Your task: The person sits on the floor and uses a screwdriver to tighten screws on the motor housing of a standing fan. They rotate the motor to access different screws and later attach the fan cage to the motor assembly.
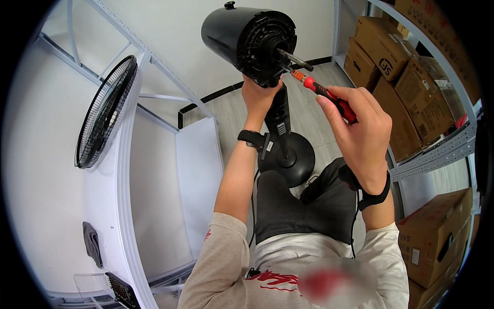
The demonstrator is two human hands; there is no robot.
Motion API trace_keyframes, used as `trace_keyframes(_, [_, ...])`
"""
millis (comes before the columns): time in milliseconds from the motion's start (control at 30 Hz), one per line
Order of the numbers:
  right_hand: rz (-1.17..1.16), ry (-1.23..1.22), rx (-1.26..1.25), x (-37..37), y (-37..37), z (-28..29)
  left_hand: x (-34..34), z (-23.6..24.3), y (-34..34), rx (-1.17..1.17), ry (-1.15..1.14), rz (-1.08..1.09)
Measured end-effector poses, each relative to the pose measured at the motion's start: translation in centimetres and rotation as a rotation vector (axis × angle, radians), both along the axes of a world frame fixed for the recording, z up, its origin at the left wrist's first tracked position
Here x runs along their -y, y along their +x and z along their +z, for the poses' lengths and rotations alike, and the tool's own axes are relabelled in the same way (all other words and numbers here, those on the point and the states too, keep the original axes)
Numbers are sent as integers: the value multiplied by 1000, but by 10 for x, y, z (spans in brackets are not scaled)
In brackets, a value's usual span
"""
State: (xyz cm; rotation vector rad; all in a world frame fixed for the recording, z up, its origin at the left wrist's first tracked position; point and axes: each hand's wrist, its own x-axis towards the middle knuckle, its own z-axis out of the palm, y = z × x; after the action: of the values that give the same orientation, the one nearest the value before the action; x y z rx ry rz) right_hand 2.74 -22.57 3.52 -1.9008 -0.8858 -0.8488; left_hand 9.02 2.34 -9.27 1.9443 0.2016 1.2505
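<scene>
The black motor housing (226,33) of a stand fan is in front of me, its round front face bare and a metal shaft (297,60) sticking out. My left hand (257,98) is closed around the fan's neck just under the housing. In my right hand (363,129) is a red and black screwdriver (329,98) with an orange collar, held between thumb and fingers. Its tip reaches the lower part of the front face, beside the shaft; exact contact is too small to tell. Below, the black pole runs down to a round base (296,159) on the floor.
A black fan grille (105,113) lies on the white shelf (110,195) at left, with a grey cloth (91,243) and a black mesh-topped item (122,289) nearer me. Cardboard boxes (422,98) fill the metal rack at right; another carton (435,237) stands lower down.
</scene>
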Motion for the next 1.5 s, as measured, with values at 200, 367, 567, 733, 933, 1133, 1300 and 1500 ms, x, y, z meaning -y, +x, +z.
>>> trace_keyframes(200, [-25,18,35,0,-3,-2,-5,-5,1,-100,-38,-33])
trace_keyframes(367, [10,26,94,9,-20,2,-13,-11,3,-94,-65,-39])
trace_keyframes(567, [-18,44,80,5,-12,-3,-2,-6,2,-30,-22,34])
trace_keyframes(733, [-9,59,73,-1,-5,-8,-1,-4,1,13,-52,2])
trace_keyframes(933, [-22,64,92,-3,-1,-10,-2,-3,1,-28,-33,-11])
trace_keyframes(1133, [-13,76,135,-4,2,-14,-6,-5,1,-75,-16,-44])
trace_keyframes(1300, [0,22,417,-3,15,-13,-4,-3,0,-42,-4,-35])
trace_keyframes(1500, [57,87,282,-5,18,-18,1,0,1,32,18,11])
